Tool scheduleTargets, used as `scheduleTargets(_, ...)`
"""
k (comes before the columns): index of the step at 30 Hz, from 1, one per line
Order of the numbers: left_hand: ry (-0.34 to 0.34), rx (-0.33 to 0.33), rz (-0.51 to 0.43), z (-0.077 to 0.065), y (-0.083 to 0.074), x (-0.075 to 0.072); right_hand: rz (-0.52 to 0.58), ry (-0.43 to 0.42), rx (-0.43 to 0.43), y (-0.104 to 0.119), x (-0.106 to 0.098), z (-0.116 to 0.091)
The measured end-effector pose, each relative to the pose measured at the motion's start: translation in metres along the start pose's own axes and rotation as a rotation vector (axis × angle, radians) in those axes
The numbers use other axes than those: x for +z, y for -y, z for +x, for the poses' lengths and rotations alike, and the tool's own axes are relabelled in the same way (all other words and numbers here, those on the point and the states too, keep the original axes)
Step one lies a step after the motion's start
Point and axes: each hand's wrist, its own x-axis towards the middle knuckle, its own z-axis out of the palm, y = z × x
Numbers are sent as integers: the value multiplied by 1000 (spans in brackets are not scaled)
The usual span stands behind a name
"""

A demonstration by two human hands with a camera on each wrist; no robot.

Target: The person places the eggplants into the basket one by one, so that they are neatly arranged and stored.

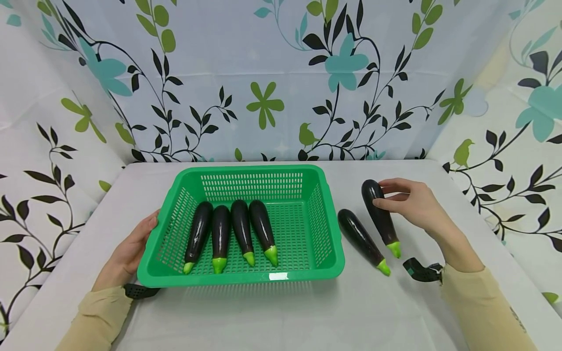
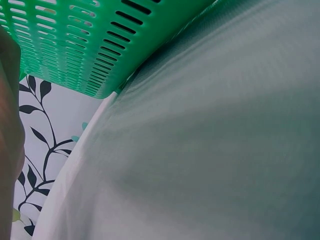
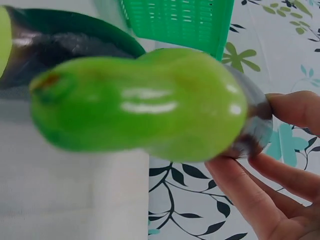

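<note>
My left hand [image 1: 131,248] holds the left side of a green plastic basket [image 1: 303,278]. Part of that hand also shows at the edge of the left wrist view; its fingertips are mostly hidden by the basket wall. Several dark eggplants with green stem ends, such as this eggplant [image 1: 261,222], lie side by side inside the basket. To the basket's right, my right hand [image 1: 414,204] pinches another eggplant [image 1: 379,214] between thumb and fingers. Its green end [image 3: 140,105] points toward the right wrist camera. A second loose eggplant [image 1: 360,239] lies between it and the basket.
Everything stands on a white-covered table [image 1: 281,317]. A patterned curtain [image 1: 263,48] with leaves and flowers rises behind it and along both sides. The basket's right wall [image 1: 325,219] stands close to the loose eggplant.
</note>
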Motion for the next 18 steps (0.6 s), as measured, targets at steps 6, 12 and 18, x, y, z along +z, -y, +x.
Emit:
scheduleTargets(6, 16, 5, -17, 0, 0, 0, 94, -8, 0, 6, 1, -2)
scheduleTargets(12, 45, 10, -33, 2, 0, 0, 225, -57, -12, 16, 3, -6)
scheduleTargets(18, 45, 8, -41, 2, 0, 0, 339, -85, 0, 23, 6, -9)
